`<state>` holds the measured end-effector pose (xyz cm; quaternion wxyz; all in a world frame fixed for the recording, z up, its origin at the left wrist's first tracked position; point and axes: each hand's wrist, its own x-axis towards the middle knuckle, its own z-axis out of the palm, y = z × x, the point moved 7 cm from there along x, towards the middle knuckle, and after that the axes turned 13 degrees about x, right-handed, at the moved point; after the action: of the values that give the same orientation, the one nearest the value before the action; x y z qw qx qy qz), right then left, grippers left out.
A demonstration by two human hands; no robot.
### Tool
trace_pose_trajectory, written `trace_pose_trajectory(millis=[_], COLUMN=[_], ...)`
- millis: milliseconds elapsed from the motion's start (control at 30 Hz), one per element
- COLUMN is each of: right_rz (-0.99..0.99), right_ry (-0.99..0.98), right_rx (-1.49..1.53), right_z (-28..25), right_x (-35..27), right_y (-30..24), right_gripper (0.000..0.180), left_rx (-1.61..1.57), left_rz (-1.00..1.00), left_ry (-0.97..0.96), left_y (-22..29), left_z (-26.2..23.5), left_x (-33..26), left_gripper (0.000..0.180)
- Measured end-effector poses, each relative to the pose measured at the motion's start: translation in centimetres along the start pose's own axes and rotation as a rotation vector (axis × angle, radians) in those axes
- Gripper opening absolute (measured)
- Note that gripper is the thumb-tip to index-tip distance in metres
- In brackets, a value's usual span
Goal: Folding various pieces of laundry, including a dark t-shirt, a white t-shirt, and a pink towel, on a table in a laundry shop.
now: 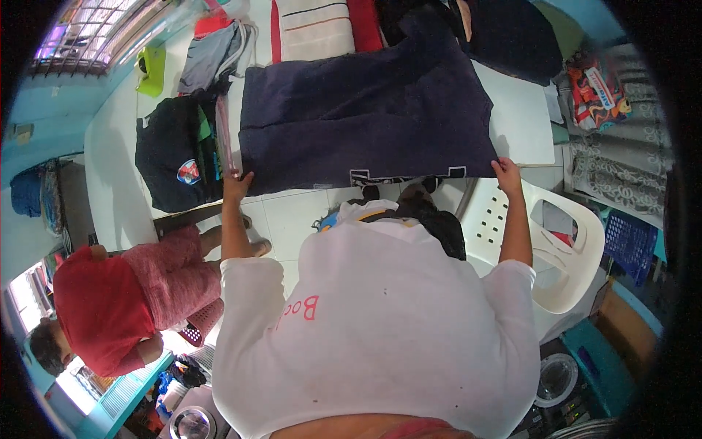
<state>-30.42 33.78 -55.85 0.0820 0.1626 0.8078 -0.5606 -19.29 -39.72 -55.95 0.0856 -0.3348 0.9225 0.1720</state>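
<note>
While both arms reach forward, left hand (236, 184) closed on near left corner of navy cloth (365, 117), fingers curled over the hem. Right hand (506, 172) likewise pinching near right corner, thumb side on top. Cloth stretched flat between the two hands, spread across white table (521, 117), its near edge hanging just past the table rim. White-lined hem detail seen along near edge, between the hands.

Just beyond left hand: black garment (175, 157) with a small red and blue badge, lying on the table, touching the navy cloth's left edge. Farther out from it: grey folded garment (212, 58) and a lime green object (151, 69); kind of that object cannot be told.

Beyond the cloth's far edge: cream striped fabric (314, 28) with red beside it, and a dark pile (504, 36) at far right.

Below right hand, close by the forearm: white plastic chair (563, 249) with slotted back. Outward to the right: patterned grey fabric (621, 161), a bright printed package (596, 91), blue crate (632, 245).

Below left hand, well apart: seated person in red shirt (102, 307), pink shorts, bare feet on tiled floor (292, 216). Pink basket (201, 322) touching that person's leg.

Own white shirt (380, 322) filling the lower middle.
</note>
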Motion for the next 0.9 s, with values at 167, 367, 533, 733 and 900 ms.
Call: trace_pose_trajectory(millis=[167,367,533,733,900], right_rz=[-0.052,0.036,-0.012,-0.382,0.108], right_ry=[-0.175,-0.176,-0.111,-0.022,-0.175], right_rx=[0.166,-0.135,-0.646,-0.745,-0.939], right_z=[-1.5,-1.6,3.1,14.3,17.8], right_x=[0.0,-1.5,-1.4,-0.8,0.6], right_y=[-1.0,-0.4,-4.5,-12.6,-9.8], right_gripper=[0.024,0.018,0.035,0.043,0.053], left_rx=[-0.728,-0.619,-0.096,0.229,0.527], left_rz=[0.338,0.355,0.157,0.298,0.425], left_ry=[-0.080,-0.125,-0.202,0.336,-0.040], left_y=[1.2,0.8,2.1,9.9,14.1], left_z=[-3.4,-2.1,-0.7,-3.8,2.6], left_x=[-0.7,-3.0,-2.9,-1.6,-0.5], left_gripper=[0.033,0.030,0.032,0.035,0.045])
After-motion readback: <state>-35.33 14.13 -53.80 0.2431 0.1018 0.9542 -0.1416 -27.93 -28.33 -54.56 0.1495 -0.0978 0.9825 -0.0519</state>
